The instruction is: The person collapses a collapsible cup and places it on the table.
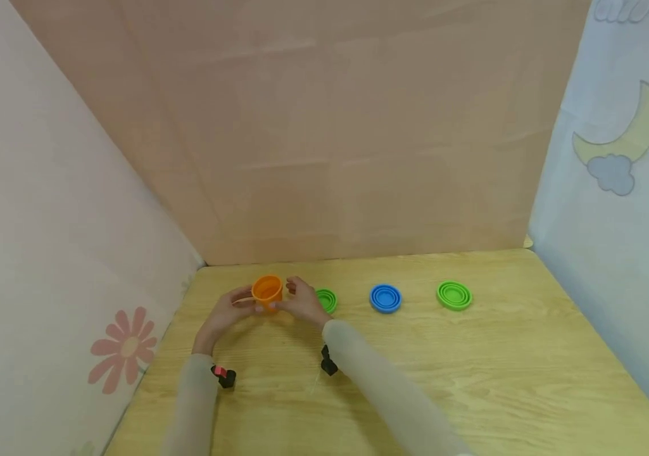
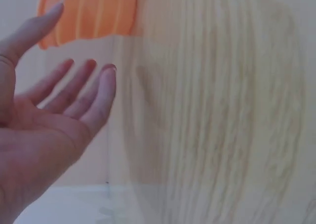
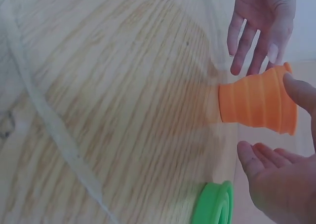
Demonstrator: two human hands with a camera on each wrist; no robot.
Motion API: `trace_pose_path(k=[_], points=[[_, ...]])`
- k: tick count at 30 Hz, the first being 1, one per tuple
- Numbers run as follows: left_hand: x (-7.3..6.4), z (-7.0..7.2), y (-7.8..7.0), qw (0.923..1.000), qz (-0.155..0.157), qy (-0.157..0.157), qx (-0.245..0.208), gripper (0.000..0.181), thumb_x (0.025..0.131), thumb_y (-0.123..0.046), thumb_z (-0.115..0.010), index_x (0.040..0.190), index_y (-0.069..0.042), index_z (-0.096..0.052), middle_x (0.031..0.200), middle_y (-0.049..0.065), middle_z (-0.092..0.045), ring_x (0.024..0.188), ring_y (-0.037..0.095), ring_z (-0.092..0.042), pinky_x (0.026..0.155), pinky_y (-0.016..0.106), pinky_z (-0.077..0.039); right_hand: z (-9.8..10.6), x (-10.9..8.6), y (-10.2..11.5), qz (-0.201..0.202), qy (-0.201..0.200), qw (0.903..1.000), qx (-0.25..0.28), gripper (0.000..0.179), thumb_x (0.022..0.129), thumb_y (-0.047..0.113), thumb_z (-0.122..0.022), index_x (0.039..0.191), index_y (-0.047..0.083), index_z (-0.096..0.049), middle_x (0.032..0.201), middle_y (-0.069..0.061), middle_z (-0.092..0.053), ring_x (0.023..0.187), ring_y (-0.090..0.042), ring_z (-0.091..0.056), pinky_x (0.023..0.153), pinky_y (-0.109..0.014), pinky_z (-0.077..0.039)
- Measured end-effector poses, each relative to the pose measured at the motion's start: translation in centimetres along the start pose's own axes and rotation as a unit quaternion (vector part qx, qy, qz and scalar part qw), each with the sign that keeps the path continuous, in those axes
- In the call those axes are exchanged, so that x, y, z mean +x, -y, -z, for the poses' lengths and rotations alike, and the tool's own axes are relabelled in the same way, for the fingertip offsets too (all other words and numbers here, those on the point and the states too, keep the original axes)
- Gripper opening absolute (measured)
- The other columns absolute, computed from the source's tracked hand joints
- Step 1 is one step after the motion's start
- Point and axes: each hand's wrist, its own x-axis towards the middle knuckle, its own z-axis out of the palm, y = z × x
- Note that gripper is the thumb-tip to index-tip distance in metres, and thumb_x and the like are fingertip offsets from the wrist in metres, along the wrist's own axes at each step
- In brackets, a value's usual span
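An orange collapsible cup (image 1: 268,292) stands upright and drawn out on the table, its ringed wall showing in the left wrist view. At its left is my left hand (image 1: 226,316), fingers spread and relaxed, the thumb close to the cup's near side. My right hand (image 1: 304,304) is at the cup's right, its thumb at the cup near the rim and its other fingers apart from the wall. Whether either thumb touches the cup I cannot tell. Just beyond the right hand lies a flat green collapsible cup (image 1: 327,301), partly hidden by that hand.
A flattened blue collapsible cup (image 1: 385,298) and another flattened green cup (image 1: 454,295) lie in a row to the right on the wooden table (image 1: 472,373). A beige panel (image 1: 358,158) rises behind the table, with pale walls at both sides.
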Motion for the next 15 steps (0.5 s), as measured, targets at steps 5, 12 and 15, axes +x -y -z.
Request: trace_pose_path(k=[5, 12, 15], points=[[0.7, 0.9, 0.3, 0.9996, -0.011, 0.011, -0.025, 0.071, 0.098, -0.025, -0.077, 0.16, -0.012, -0.043, 0.165, 0.019, -0.043, 0.147, 0.046, -0.049, 0.118, 0.059, -0.049, 0.0, 0.2, 0.3, 0.008, 0.009, 0.9996, 0.026, 0.081, 0.092, 0.033, -0.083, 0.156, 0.003, -0.045, 0.154, -0.019, -0.057, 0.141, -0.039, -0.057, 0.117, -0.051, -0.052], [1.4, 0.4, 1.2, 0.9968, -0.013, 0.027, -0.075, 0.07, 0.099, -0.02, -0.075, 0.161, -0.015, -0.042, 0.167, 0.014, -0.041, 0.151, 0.041, -0.046, 0.122, 0.055, -0.045, -0.1, -0.1, 0.1, 0.023, 0.022, 0.9985, 0.045, 0.07, 0.091, 0.029, -0.084, 0.152, 0.012, -0.054, 0.153, -0.011, -0.059, 0.138, -0.035, -0.06, 0.116, -0.049, -0.054], [1.6, 0.2, 1.3, 0.995, -0.017, 0.028, -0.094, 0.072, 0.099, -0.016, -0.074, 0.162, -0.012, -0.039, 0.167, 0.017, -0.04, 0.152, 0.042, -0.043, 0.118, 0.042, -0.051, -0.1, -0.4, 0.2, 0.03, 0.018, 0.9977, 0.058, 0.067, 0.091, 0.027, -0.084, 0.15, 0.012, -0.056, 0.152, -0.011, -0.061, 0.136, -0.035, -0.062, 0.113, -0.05, -0.056]])
